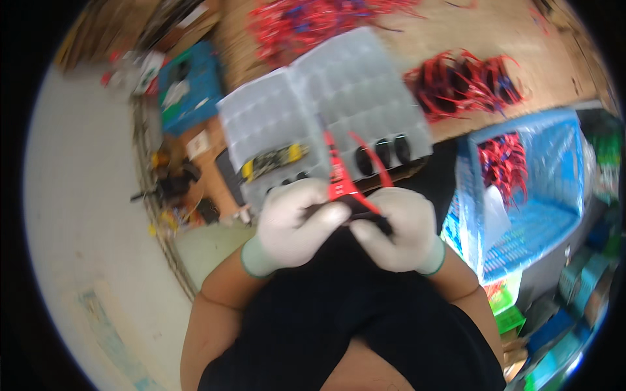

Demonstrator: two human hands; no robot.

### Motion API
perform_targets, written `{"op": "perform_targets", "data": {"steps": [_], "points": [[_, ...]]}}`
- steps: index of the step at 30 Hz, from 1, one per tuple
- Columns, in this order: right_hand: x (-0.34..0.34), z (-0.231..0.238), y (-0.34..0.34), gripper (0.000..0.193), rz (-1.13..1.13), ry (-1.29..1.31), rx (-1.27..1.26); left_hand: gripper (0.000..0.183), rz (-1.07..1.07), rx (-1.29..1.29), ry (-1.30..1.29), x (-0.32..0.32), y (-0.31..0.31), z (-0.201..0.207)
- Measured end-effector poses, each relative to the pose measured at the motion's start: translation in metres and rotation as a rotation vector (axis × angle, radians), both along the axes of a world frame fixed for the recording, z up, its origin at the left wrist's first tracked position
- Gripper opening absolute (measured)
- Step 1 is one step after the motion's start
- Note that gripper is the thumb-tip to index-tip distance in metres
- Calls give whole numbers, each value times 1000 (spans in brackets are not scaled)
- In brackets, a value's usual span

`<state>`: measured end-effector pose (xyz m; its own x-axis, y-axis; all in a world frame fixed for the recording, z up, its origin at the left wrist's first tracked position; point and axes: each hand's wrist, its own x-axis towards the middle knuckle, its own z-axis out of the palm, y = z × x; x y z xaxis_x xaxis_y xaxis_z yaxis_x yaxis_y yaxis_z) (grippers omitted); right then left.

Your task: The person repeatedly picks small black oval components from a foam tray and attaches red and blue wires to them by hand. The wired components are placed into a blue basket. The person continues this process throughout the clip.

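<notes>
A pair of red-framed sunglasses (342, 186) is held in front of my body, temples pointing away from me and dark lens toward me. My left hand (293, 220), in a white glove with a pale green cuff, pinches one side between thumb and fingers. At the other side, my right hand (399, 228), gloved alike, grips the frame near a lens. Just beyond lies a translucent moulded tray (355, 78) with several dark lenses (383, 154) in its near pockets. A yellow and black object (274, 161), blurred, rests on the tray's left part.
Red sunglasses stand in a row (463, 85) at the right of the wooden table, and a tangled pile of red frames (300, 26) lies at the back. A plastic-lined blue basket (531, 133) holds more red frames. A blue box (189, 88) sits left.
</notes>
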<state>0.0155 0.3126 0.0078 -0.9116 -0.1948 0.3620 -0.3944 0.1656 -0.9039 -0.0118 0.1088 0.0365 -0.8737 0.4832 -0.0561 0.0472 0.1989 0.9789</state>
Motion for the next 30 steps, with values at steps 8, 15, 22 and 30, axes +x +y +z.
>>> {"op": "perform_targets", "data": {"steps": [8, 15, 22, 30], "points": [[-53, -42, 98, 15, -362, 233, 258, 22, 202, -478, 98, -147, -6, -58], [-199, -124, 346, 36, -977, -247, 882, 44, 930, -205, -394, -391, -130, -155], [-200, -159, 363, 47, -746, -432, 759, 16, 953, 173, -551, -359, -141, -128], [-153, -78, 299, 37, -921, -188, 773, 18, 745, 309, 20, -240, -110, -20]]}}
